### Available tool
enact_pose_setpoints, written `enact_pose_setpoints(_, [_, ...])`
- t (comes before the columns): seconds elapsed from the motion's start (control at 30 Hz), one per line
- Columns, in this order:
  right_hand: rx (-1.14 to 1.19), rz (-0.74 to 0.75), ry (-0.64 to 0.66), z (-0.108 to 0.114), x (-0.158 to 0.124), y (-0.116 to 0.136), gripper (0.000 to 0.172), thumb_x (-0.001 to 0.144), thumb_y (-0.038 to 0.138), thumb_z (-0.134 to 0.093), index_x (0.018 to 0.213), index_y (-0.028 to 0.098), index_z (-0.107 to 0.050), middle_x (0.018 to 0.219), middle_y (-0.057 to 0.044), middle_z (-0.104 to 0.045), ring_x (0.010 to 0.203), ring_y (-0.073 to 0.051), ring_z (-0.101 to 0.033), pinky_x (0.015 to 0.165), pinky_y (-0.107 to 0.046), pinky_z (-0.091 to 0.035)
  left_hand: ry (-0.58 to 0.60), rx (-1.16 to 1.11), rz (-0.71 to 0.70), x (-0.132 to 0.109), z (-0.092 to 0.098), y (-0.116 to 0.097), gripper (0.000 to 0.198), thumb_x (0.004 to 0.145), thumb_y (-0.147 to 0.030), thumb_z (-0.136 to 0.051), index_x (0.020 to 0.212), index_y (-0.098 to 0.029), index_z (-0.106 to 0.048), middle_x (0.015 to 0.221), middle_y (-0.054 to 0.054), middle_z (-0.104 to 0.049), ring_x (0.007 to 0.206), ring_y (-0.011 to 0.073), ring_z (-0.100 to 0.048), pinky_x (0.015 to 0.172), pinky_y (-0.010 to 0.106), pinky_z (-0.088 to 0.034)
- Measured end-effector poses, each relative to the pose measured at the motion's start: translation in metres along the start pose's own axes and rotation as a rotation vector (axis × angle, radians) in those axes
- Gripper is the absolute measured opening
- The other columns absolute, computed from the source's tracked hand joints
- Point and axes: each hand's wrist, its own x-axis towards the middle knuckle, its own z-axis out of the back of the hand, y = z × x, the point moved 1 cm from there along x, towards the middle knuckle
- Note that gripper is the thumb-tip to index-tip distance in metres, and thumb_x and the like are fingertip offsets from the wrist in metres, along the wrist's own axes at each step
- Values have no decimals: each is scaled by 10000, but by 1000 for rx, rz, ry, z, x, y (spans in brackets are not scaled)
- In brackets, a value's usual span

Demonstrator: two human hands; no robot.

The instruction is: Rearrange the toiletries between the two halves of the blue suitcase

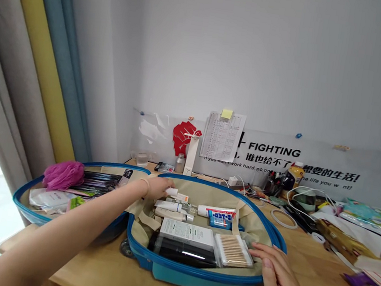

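Blue-rimmed suitcase [199, 273] lying open on the wooden table [95, 272], both hands at its right half.
At that half's far left, the left hand [158, 188] has its fingertips at a small white tube [172, 191], long axis left to right; whether they grip it, I cannot tell. The right hand [280, 276], fingers loosely spread, reaches over the right rim beside a pack of cotton swabs [232, 250], sticks pointing near to far. Left of the pack, a white box [187, 233] lies lengthwise left to right.
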Motion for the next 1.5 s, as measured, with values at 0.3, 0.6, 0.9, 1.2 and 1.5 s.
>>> enact_pose_setpoints(0.3, [-12, -7, 15, 0, -1, -2, 377, 976, 353, -425, 788, 236, -730, 840, -63, -741, 779, -214, -703, 797, -403, -555, 123, 87, -44, 31, -38, 2, 370, 924, -378, -597, 1245, -196, -571, 1301, 96, -580, 1130, 232, -593, 958, 476, -516])
enact_pose_setpoints(0.6, [-3, 1, 12, 0, -2, -3, 376, 975, 359, -433, 783, 237, -732, 841, -58, -741, 776, -213, -702, 788, -395, -557, -48, -4, -40, 15, -13, 9, 368, 934, -387, -579, 1253, -202, -570, 1328, 96, -568, 1156, 238, -581, 980, 484, -503])
enact_pose_setpoints(0.9, [-8, -24, 25, -1, -3, -3, 378, 975, 373, -430, 787, 239, -729, 855, -60, -741, 795, -220, -706, 808, -403, -556, -71, 8, 370, -74, 29, 114, 326, 931, -404, -579, 1161, -174, -605, 1201, 77, -624, 1064, 218, -613, 927, 450, -524])
enact_pose_setpoints(1.2, [9, 30, -16, -2, 0, -1, 316, 968, 299, -452, 812, 247, -722, 855, -35, -735, 782, -199, -701, 804, -381, -530, 275, 26, 462, -126, -30, 146, 308, 902, -382, -627, 1111, -156, -616, 1124, 63, -642, 989, 196, -628, 870, 418, -538])
enact_pose_setpoints(1.5, [17, 3, 14, -3, -5, -6, 332, 972, 322, -449, 817, 242, -731, 874, -42, -734, 806, -208, -698, 824, -394, -530, 53, 95, 432, -127, -19, 133, 358, 929, -455, -562, 1121, -156, -603, 1070, 64, -657, 947, 190, -636, 887, 431, -518])
